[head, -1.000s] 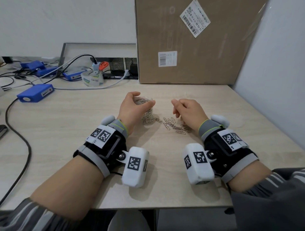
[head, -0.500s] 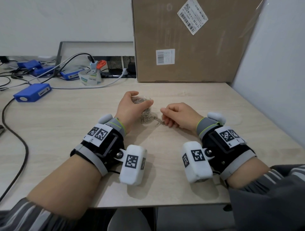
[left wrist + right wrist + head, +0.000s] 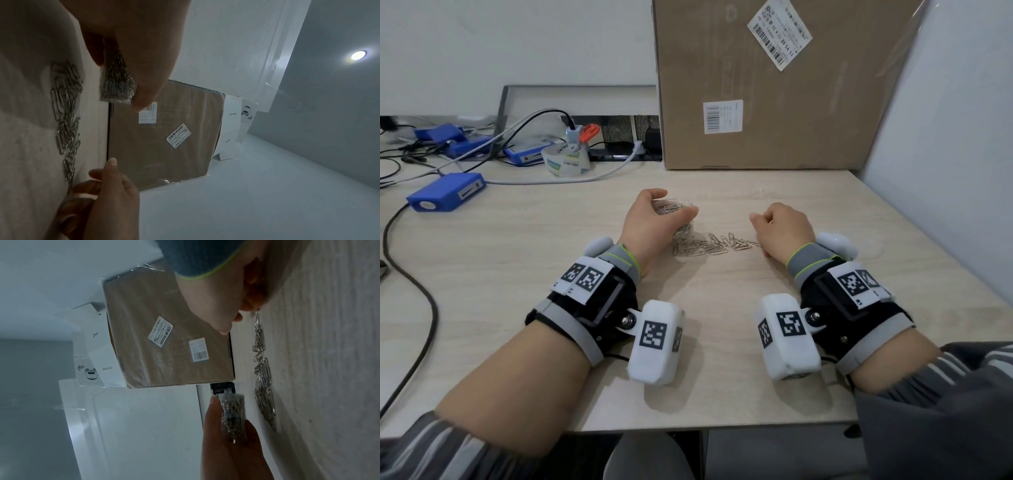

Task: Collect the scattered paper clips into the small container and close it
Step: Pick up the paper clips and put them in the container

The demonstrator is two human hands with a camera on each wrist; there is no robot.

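Note:
My left hand (image 3: 673, 207) grips a small clear container (image 3: 682, 229) packed with paper clips and holds it just above the table; the container (image 3: 116, 84) sits between thumb and fingers. Several loose paper clips (image 3: 710, 245) lie in a row on the table between my hands, and the same clips (image 3: 263, 378) run from under the container (image 3: 233, 412) toward my right hand. My right hand (image 3: 756, 222) rests at the row's right end, fingers curled, and its fingertips (image 3: 247, 305) pinch the last clip. No lid is in view.
A large cardboard box (image 3: 763, 85) stands at the back of the table (image 3: 722, 377). On the left are blue devices (image 3: 446, 192), cables (image 3: 410, 274) and a tape roll (image 3: 566, 161). A white wall (image 3: 945, 154) borders the right side.
My right hand went left up to the container half a second ago, then came back right to the end of the clip row. The left hand kept the container in place.

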